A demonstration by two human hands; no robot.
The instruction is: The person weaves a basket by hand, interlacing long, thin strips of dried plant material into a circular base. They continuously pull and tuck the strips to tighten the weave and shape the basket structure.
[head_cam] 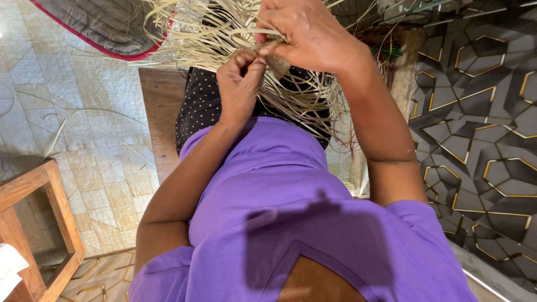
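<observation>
A loose bundle of pale dried straw strips [212,33] spreads over my lap at the top of the head view. My left hand [239,84] pinches a few strips between thumb and fingers from below. My right hand [305,33] is closed over the same strips from above, touching the left hand's fingertips. More straw strands [313,100] hang down under the right wrist onto a black dotted cloth [201,103]. My purple shirt [279,212] fills the lower middle.
A brown wooden bench [162,112] runs under me. A wooden stool frame [45,223] stands at the lower left on the pale tiled floor [84,112]. A dark wall with gold geometric lines [481,112] is on the right. A grey red-edged mat [106,25] lies at the upper left.
</observation>
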